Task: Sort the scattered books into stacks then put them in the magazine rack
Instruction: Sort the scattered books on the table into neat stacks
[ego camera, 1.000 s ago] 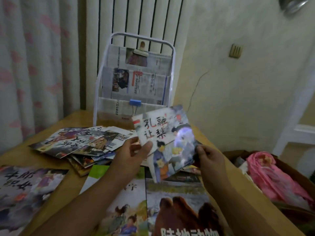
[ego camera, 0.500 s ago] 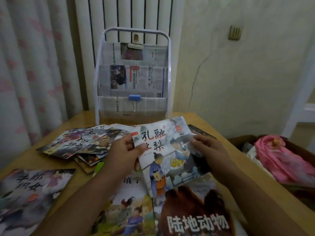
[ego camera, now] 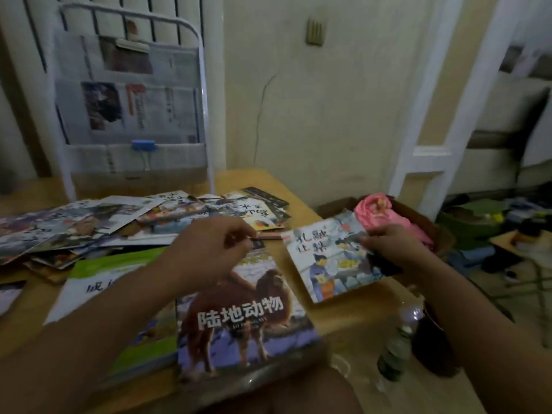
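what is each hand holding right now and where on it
The right hand pinches the small picture book at its right edge. The left hand holds nothing, fingers loosely curled.

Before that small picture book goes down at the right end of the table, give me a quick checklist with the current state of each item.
1. Book held: ok. The right hand grips the small picture book at its right edge.
2. Left hand free: ok. It hovers over the books, fingers loosely curled, holding nothing.
3. Landing spot: ok. Bare table shows under and in front of the book, right of the camel book.
4. Edge margin: not ok. The book hangs near the table's right edge, over the cardboard box.
5. Remaining pile: not ok, scattered.
6. Magazine rack room: cannot tell; newspapers fill its pockets.
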